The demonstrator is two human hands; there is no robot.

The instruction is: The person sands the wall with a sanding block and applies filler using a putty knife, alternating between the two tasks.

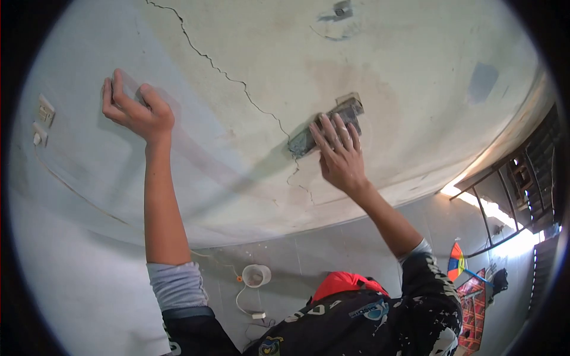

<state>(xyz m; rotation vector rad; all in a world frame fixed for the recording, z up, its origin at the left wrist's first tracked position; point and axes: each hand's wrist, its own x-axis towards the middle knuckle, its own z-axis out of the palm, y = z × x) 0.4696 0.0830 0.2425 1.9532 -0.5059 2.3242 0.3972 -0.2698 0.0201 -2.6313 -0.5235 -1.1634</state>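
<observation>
My right hand point(342, 153) lies over a dark, worn sanding block point(304, 142), fingers spread across it and pressing it against the pale wall point(237, 35). A jagged crack point(222, 71) runs down the wall from the top and passes behind the lower left end of the block. The block's upper end, with a brownish edge, sticks out past my fingertips. Off to the left, my left hand point(145, 115) is raised close to the wall, empty, with loosely bent fingers and the thumb apart.
A wall socket point(46, 111) and a plugged-in cord point(38, 139) are at far left. On the grey floor stand a white bucket point(256, 276) and a white power strip point(258, 315). To the right are a metal frame point(504, 196) and a red patterned mat point(472, 308).
</observation>
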